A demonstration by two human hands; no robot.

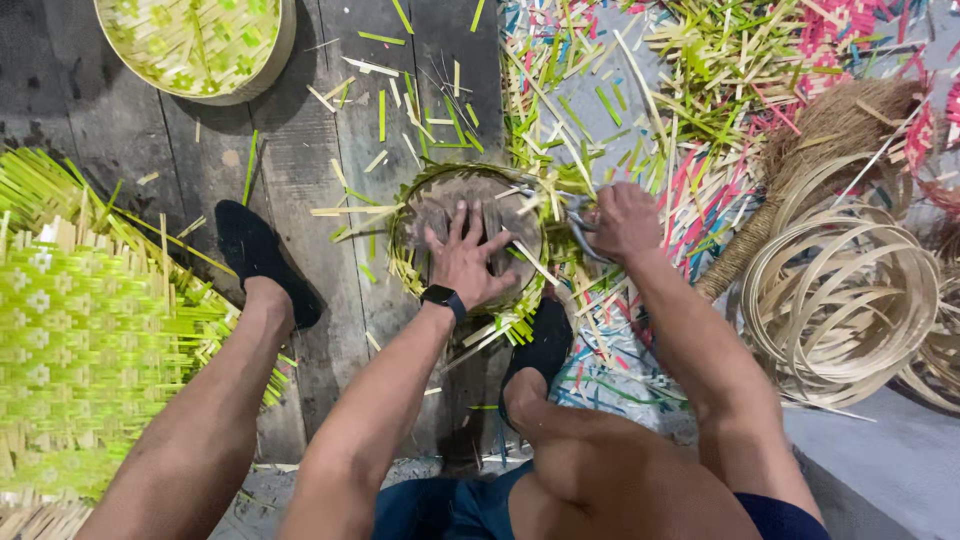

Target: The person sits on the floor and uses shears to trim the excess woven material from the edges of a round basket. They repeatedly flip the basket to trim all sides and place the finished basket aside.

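I am pressing my left hand (468, 262), fingers spread, flat on the basket (470, 235) lying on the floor between my feet, while my right hand (622, 222), clamped on shears (580, 232) at its right rim, is trimming strip ends; next comes turning the basket.

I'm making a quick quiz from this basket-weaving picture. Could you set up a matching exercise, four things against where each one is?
Things:
1. left hand
2. right hand
3. coiled pale strips
4. woven green mat

Places:
A. far left, on the floor beside the leg
B. pressed flat on the round basket in the middle
C. far right, piled in loops
D. at the basket's right rim, gripping scissors

Pairs: 1-B, 2-D, 3-C, 4-A
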